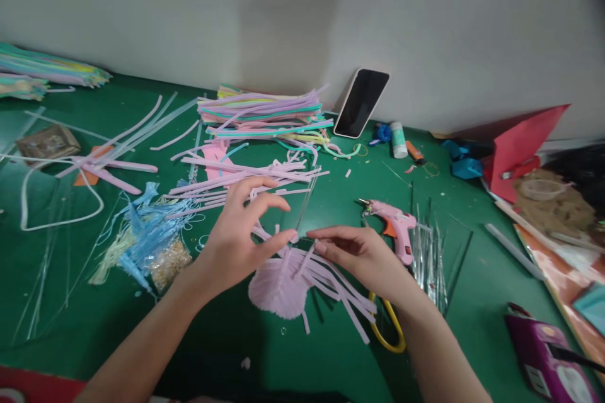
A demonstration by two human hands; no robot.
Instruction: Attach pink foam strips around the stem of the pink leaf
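Observation:
A lilac fan-shaped piece made of pipe cleaners (278, 289) lies in front of me, its loose stems spreading to the right. My right hand (357, 255) pinches a lilac pipe cleaner (306, 259) between thumb and fingertips at the top of this piece. Across from it, my left hand (243, 230) has its fingers curved and spread apart, the thumb tip close to the piece's upper end. A thin clear stick (308, 201) rises behind the fingertips. Beyond my left hand are several loose lilac pipe cleaners (250, 175).
A pink glue gun (399, 230), silver tinsel strips (428, 258) and yellow-handled scissors (397, 334) lie right. A phone (362, 102) leans on the wall beside a pipe cleaner bundle (265, 110). Blue tassels (146, 233) lie left; a purple device (548, 352) sits at lower right.

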